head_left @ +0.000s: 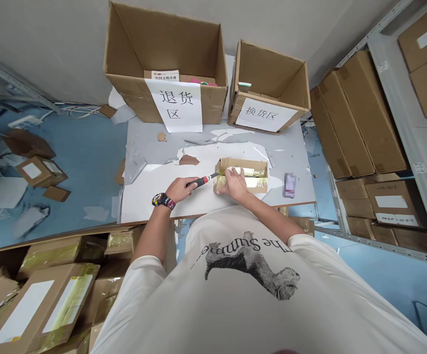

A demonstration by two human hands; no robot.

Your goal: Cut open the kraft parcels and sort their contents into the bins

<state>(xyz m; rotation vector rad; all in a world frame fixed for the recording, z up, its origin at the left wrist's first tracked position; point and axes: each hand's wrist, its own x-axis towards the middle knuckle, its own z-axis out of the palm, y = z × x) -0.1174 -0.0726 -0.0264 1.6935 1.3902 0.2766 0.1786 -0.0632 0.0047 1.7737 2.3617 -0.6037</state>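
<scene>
My left hand [181, 189] grips a utility knife [200, 181] with a black and red handle, its blade tip close to the end of a small cardboard box [254, 176]. The box lies flat on white paper covering the table [150, 199] and is wrapped in shiny yellowish tape. My right hand [233, 185] rests on top of the box and holds it down, with the fingers spread over the taped surface. Part of the box's near end is hidden by that hand.
Two open cardboard boxes with paper signs, a larger one [165, 59] and a smaller one [270, 83], stand at the table's far edge. A blurred pink item [290, 185] lies to the right. Shelved parcels stand right; taped parcels pile lower left, beyond the table's edge.
</scene>
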